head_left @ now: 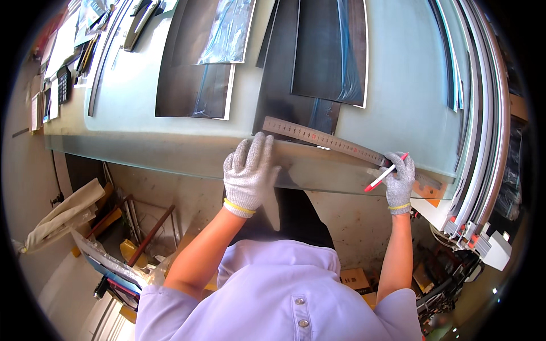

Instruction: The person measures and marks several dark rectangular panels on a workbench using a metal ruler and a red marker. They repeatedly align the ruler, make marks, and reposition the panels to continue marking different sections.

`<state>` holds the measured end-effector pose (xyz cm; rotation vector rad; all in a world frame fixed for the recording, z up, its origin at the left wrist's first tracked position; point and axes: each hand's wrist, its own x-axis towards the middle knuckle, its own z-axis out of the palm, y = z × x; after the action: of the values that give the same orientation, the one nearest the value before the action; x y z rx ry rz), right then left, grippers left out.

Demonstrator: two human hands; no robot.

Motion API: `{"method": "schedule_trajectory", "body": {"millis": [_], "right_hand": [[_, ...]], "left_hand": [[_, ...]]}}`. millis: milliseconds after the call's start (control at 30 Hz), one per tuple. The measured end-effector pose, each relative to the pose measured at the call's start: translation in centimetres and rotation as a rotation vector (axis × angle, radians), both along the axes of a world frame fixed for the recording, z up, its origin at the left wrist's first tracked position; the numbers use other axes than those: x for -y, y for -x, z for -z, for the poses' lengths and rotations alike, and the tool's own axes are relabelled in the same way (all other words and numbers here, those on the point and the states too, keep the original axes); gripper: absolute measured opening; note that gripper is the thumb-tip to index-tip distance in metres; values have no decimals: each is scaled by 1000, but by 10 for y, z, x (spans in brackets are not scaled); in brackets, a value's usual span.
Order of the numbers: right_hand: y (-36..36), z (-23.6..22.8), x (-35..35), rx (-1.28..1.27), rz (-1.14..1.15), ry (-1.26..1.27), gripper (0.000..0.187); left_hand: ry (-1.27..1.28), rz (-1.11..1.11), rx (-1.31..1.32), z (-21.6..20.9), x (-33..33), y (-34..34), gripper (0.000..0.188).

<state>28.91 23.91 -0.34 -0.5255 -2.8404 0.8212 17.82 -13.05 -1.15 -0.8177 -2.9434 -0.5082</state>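
A gloved right hand point(401, 176) holds a red-and-white pen point(377, 181) over a metal ruler point(324, 138) on a glass surface point(404, 91), the left hand point(248, 176) near dark sheets point(317, 62).

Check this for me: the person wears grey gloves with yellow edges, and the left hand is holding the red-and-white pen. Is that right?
Not quite: the head view shows the red-and-white pen in the right hand, not the left hand. The person does wear grey gloves with yellow edges.

Several dark sheets point(318, 51) are cut off at the top
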Motion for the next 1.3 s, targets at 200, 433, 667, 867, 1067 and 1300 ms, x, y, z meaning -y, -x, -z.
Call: {"method": "schedule_trajectory", "body": {"millis": [200,433,667,867,1067,1300], "right_hand": [[5,10,0,8,-34,19,49],[14,5,6,19,-57,42,56],[6,15,1,16,-9,257,58],[10,12,2,16,-37,204,55],[13,8,4,26,-60,175,53],[14,6,6,39,-38,176,53]], "left_hand": [[8,-12,-1,4,2,-2,78],[9,-11,49,3,3,0,84],[21,-3,53,2,3,0,86],[34,14,70,-2,4,3,73],[45,5,60,2,4,1,77],[33,1,53,6,5,0,85]]}}
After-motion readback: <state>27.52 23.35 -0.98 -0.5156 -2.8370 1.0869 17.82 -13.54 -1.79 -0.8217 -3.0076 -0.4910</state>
